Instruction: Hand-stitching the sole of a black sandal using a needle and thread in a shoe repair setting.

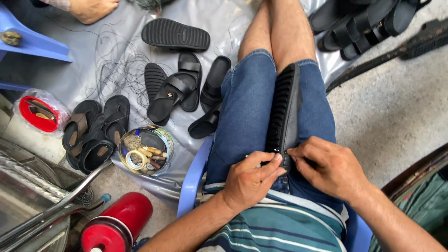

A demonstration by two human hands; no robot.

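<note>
Black sandal [284,109] stands on edge in the lap, between the thighs, ridged sole facing left. Left hand [249,179] & right hand [329,168] both pinch its near end, grip clenched on it w/ fingertips. Round tin [145,150] of bits sits on grey floor sheet [84,70] near its front edge, more sandals [179,91] mid-sheet.
</note>
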